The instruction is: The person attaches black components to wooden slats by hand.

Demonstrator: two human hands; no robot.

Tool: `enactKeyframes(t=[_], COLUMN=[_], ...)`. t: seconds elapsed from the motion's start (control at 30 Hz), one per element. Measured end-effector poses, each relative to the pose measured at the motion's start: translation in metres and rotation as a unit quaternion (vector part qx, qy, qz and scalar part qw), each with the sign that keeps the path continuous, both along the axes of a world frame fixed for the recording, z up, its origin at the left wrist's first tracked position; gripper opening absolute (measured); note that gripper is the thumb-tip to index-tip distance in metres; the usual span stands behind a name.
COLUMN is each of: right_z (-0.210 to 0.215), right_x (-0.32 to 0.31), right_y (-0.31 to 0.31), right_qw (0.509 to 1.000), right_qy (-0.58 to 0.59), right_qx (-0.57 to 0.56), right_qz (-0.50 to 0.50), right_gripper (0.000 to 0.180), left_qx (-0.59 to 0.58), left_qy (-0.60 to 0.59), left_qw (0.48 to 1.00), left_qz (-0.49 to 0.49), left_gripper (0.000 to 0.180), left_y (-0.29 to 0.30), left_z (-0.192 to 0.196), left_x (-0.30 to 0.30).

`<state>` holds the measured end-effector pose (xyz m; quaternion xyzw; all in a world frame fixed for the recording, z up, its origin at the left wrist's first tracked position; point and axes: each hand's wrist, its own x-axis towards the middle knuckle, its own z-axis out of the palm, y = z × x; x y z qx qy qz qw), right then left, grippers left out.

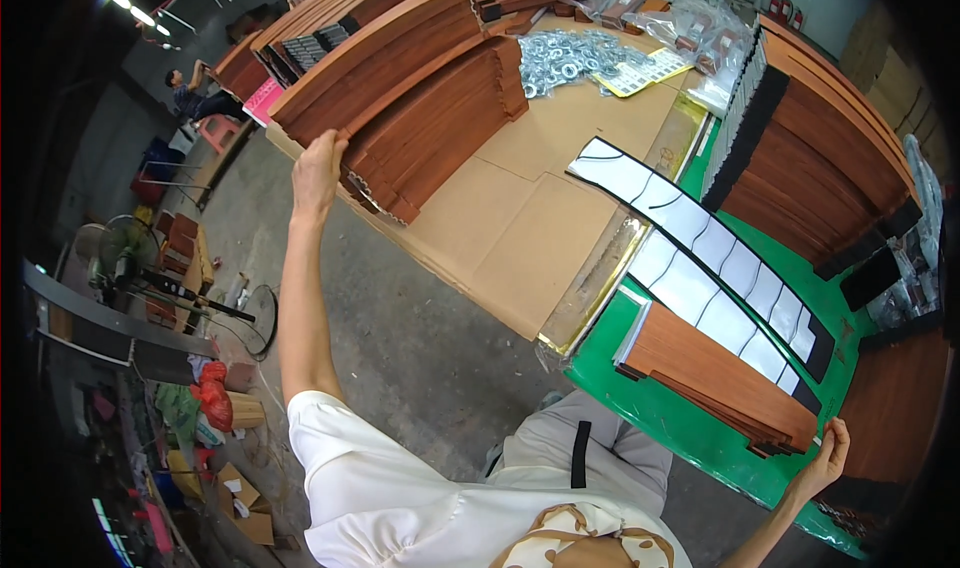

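My left hand (318, 175) reaches far out to the left, fingers closed on the near end of a long reddish-brown wood-grain panel (385, 63). That panel leans among a stack of similar panels (455, 133) standing on the cardboard-covered table. On the right, my right hand (828, 460) is at the end of a small stack of brown panels (715, 373) on the green table. Its fingers are pinched together; a small pale bit shows by them, too small to name. Beyond that stack lie two white-faced curved strips (700, 238) with black edges and wavy dark lines.
Cardboard (520, 218) covers the table, with a heap of metal rings (565, 63) and a yellow-edged sheet (645, 71) at its far end. More brown panels (810, 148) stand on the green table (610, 343). A floor fan (125, 253) stands left; a person (190, 93) sits farther back.
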<state>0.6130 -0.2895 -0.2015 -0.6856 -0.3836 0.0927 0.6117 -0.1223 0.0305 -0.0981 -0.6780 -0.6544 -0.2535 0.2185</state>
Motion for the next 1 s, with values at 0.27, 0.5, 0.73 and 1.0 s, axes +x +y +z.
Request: enactKeyframes(t=[0.27,0.5,0.73,1.0], right_z=[0.030,0.081,0.086,0.061], right_x=[-0.031,-0.092,-0.091,-0.048], right_y=[0.004,0.040,0.034,0.027], right_qw=[0.997,0.967,0.897,0.855], right_qy=[-0.077,-0.236,-0.418,-0.479], right_qx=[-0.002,0.067,-0.086,-0.143], right_qz=[0.010,0.075,0.113,0.140], right_gripper=[0.013,0.016,0.049,0.031], left_qx=[0.160,0.068,-0.065,-0.178], left_qy=[0.099,-0.034,-0.078,-0.129], left_qw=[0.981,0.957,0.849,0.826], left_qz=[-0.045,-0.281,-0.519,-0.519], left_gripper=[0.014,0.015,0.019,0.015], left_y=[-0.018,-0.093,-0.135,-0.139], left_z=[0.034,0.036,-0.008,-0.035], left_x=[0.069,0.204,0.330,0.366])
